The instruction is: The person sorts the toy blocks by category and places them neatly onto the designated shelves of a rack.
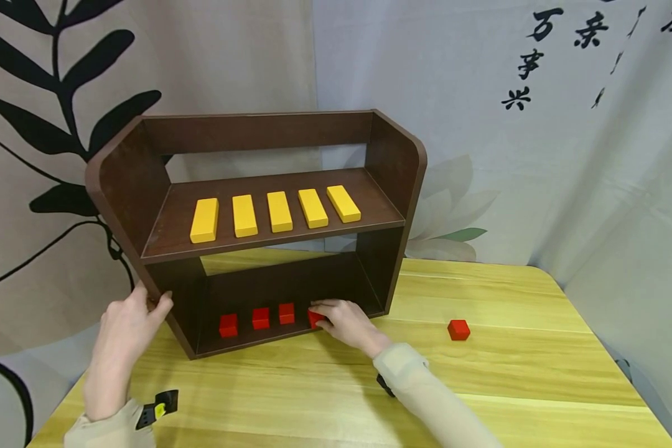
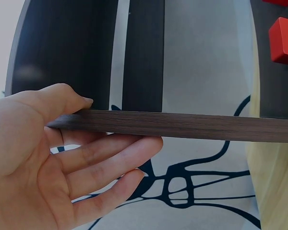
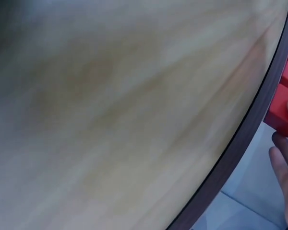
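Note:
A dark brown two-tier wooden shelf (image 1: 257,121) stands on the table. My left hand (image 1: 126,330) grips the front edge of its left side panel (image 2: 206,126), thumb on the inner face and fingers on the outer one. At the right of the lower tier, my right hand (image 1: 344,323) pinches a red block (image 3: 281,108), partly hidden by the fingers in the head view. Left of it, three red blocks (image 1: 261,318) sit in a row on that tier. Several yellow rectangular blocks (image 1: 280,211) lie spaced along the upper tier.
Another red block (image 1: 459,330) lies on the light wooden table (image 1: 537,379), right of the shelf. Behind the table hang pale curtains (image 1: 481,124) with leaf prints and black characters. A black cable-like curve (image 1: 19,386) shows at the lower left.

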`<act>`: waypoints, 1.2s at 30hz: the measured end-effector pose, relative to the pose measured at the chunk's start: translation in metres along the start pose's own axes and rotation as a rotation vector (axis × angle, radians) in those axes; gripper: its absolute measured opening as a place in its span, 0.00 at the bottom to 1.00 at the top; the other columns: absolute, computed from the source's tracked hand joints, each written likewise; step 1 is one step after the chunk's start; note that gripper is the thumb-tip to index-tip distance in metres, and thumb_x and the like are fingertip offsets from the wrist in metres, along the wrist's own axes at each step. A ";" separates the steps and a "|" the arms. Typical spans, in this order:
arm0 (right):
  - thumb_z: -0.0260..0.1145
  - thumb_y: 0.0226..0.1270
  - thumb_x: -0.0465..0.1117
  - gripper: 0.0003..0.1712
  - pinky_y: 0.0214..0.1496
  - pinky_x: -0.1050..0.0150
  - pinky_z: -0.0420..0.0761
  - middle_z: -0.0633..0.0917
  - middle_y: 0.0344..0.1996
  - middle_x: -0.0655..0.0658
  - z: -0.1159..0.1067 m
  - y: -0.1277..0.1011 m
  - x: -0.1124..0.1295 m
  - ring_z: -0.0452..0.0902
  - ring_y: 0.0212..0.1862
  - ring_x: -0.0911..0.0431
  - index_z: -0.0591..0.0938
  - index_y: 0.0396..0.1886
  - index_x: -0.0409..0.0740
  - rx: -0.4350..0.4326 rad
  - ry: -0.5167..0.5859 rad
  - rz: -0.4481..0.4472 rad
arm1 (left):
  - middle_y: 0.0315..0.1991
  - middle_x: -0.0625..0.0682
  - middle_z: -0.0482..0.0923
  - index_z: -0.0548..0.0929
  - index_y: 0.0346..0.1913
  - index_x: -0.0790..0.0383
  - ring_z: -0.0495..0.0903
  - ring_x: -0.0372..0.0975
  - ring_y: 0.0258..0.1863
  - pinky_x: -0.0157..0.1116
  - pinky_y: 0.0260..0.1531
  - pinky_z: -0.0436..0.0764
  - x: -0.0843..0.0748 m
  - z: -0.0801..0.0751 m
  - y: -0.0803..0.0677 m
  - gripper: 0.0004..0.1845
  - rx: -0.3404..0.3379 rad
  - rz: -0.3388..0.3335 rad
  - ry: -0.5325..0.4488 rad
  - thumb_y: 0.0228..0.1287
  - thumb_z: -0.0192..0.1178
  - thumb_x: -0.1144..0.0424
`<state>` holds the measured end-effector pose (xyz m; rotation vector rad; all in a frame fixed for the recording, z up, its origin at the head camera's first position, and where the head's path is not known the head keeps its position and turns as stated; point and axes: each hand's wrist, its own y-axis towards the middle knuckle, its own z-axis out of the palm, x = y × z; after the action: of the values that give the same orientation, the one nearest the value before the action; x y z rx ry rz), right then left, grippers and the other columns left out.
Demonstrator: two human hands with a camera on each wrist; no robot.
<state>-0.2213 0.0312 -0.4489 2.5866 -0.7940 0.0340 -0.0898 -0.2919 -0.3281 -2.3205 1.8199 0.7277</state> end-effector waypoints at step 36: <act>0.64 0.64 0.43 0.24 0.62 0.63 0.74 0.77 0.62 0.48 -0.011 -0.019 0.007 0.75 0.62 0.54 0.77 0.60 0.45 0.089 -0.178 -0.125 | 0.15 0.52 0.60 0.65 0.36 0.69 0.62 0.42 0.12 0.36 0.13 0.61 -0.001 0.000 0.000 0.20 0.012 -0.014 0.000 0.72 0.43 0.51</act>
<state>-0.2043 0.0466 -0.4452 2.7468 -0.7038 -0.2053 -0.0897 -0.2912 -0.3275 -2.3242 1.8009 0.7129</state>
